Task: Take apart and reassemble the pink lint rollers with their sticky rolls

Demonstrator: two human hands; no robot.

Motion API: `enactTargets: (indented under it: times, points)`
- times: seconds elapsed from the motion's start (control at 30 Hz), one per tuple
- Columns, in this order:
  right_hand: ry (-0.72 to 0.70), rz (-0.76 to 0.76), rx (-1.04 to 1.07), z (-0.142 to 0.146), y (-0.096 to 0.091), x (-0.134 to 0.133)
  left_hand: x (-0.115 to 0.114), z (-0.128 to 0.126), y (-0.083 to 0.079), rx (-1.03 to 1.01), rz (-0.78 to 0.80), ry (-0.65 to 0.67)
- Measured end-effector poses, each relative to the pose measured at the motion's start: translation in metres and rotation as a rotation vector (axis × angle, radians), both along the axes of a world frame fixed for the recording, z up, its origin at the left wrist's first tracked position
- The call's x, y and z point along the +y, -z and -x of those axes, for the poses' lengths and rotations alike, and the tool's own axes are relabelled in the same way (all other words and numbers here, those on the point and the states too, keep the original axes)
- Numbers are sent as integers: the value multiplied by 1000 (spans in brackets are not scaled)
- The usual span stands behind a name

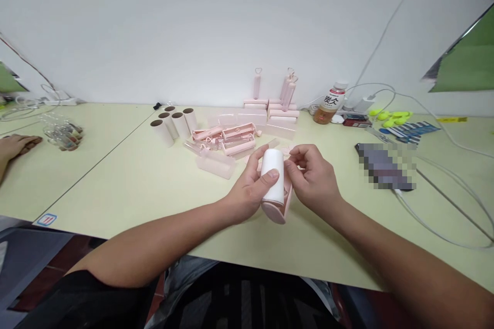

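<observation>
Hands (pixel 283 182) gripping white roll (pixel 272 175), pink holder (pixel 281 209)

A white roll (pixel 273 175) is seen standing nearly upright, tilted slightly, seated in a pink holder (pixel 278 209); its surface is plain and smooth; its rounded top is turned toward the wall; the holder is glimpsed only below and beside the roll, its curved pink end lowest, just above the table (pixel 135 185); both are gripped between the left hand (pixel 250 187) and the right hand (pixel 311 177).
</observation>
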State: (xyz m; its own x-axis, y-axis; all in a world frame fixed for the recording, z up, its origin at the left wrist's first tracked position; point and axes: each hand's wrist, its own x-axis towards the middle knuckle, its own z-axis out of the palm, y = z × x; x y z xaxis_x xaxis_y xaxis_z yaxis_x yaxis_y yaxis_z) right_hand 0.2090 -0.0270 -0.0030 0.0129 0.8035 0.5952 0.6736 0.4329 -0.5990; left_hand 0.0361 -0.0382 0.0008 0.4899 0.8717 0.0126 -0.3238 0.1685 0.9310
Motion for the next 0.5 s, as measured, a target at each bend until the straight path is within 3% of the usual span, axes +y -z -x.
enactTargets:
  times: [0.3,0.5]
  points:
    - [42,-287,-192,-5,-2,1,2,2,6,-3,-80,55]
    - [39,-403,-201,-8,-6,2,-3,2,6,169,-210,20]
